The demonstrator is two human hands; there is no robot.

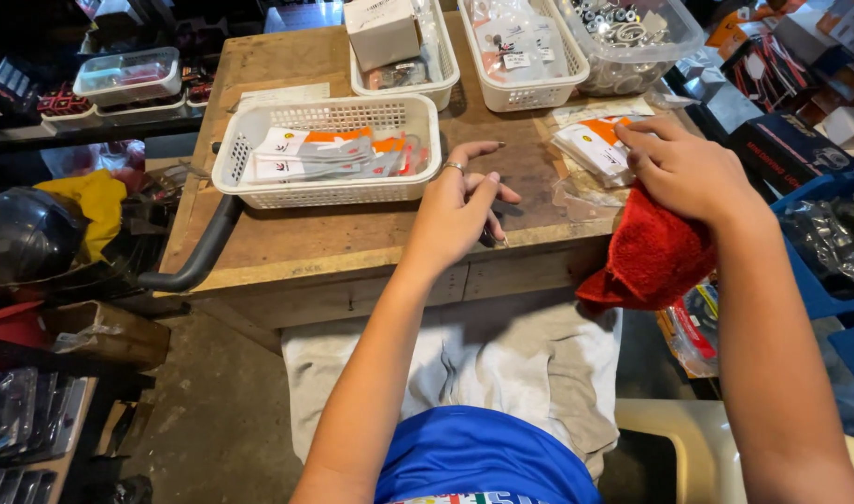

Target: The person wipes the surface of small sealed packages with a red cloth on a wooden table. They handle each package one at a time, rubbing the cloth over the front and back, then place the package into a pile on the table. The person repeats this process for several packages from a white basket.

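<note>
My left hand (459, 205) rests on the wooden table (296, 245) with fingers spread, holding nothing, just right of a white basket (259, 187) filled with flat orange-and-white packets (333, 154). My right hand (683, 173) presses on a small stack of similar plastic packets (595, 149) at the table's right edge, fingers over the top one. A red cloth (655, 257) lies under that wrist and hangs off the table edge.
Two more white baskets (436, 84) (525, 93) and a clear tub of metal parts (632, 70) stand at the back of the table, with a white box (382, 33) in one basket. A black hose (198, 257) curves off the left edge. Cluttered shelves flank both sides.
</note>
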